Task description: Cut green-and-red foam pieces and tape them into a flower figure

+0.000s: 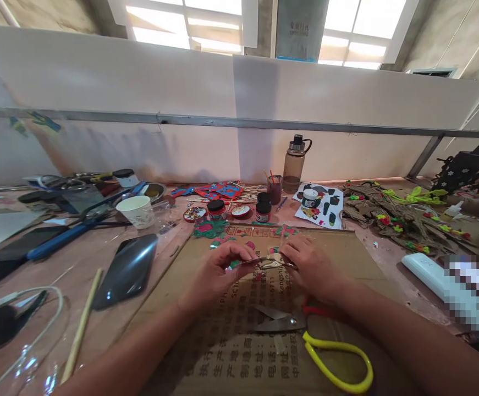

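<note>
Head view: left hand (pixel 218 269) and right hand (pixel 311 264) pinch a small painted cutout (pixel 273 260) between them over cardboard (pixel 346 253); its shape is hard to make out. Scissors (pixel 305 330) lie nearer. Cluttered desk (pixel 99 258), white partition (pixel 140 82), windows behind.

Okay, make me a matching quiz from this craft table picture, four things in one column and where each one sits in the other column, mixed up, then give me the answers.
Things:
1. water bottle
2. paper cup
3. scissors
4. small painted piece

Places:
A. left of the cardboard sheet, near the blue-handled tool
B. on the cardboard, nearer the camera than the hands
C. at the back by the white wall
D. between the left hand and the right hand

Pairs: 1-C, 2-A, 3-B, 4-D
</note>
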Available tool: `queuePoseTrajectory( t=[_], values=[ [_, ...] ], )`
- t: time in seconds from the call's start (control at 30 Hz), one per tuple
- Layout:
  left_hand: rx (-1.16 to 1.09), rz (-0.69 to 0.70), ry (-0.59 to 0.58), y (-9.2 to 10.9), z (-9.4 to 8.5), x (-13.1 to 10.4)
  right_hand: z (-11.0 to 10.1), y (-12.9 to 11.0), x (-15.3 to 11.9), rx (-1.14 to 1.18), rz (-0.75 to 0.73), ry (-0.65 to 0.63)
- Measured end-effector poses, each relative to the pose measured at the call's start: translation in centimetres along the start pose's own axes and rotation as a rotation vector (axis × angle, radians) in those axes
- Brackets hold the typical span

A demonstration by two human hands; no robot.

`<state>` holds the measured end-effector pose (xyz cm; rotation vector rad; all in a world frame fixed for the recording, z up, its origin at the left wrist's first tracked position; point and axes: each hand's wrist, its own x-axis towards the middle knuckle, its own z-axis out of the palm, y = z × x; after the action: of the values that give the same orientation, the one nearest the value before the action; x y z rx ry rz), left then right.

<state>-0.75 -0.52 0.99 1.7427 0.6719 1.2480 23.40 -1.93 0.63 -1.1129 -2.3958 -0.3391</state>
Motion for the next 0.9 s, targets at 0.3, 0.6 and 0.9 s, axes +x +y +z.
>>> queuePoseTrajectory(
  t=[0.3, 0.6, 0.9],
  values=[
    [0.171, -0.011, -0.063, -0.4, -0.4, 0.0, -0.3, -1.3, 0.3, 0.077, 0.21, -0.18],
    [0.177, 0.062, -0.223, 0.6, -0.9, 0.0, -1.2, -2.9, 0.9, 0.143, 0.378, -0.372],
    [0.024, -0.024, -0.129, 0.7, -0.3, 0.0, -1.0, -3.4, 1.2, 0.147, 0.471, -0.396]
  ],
)
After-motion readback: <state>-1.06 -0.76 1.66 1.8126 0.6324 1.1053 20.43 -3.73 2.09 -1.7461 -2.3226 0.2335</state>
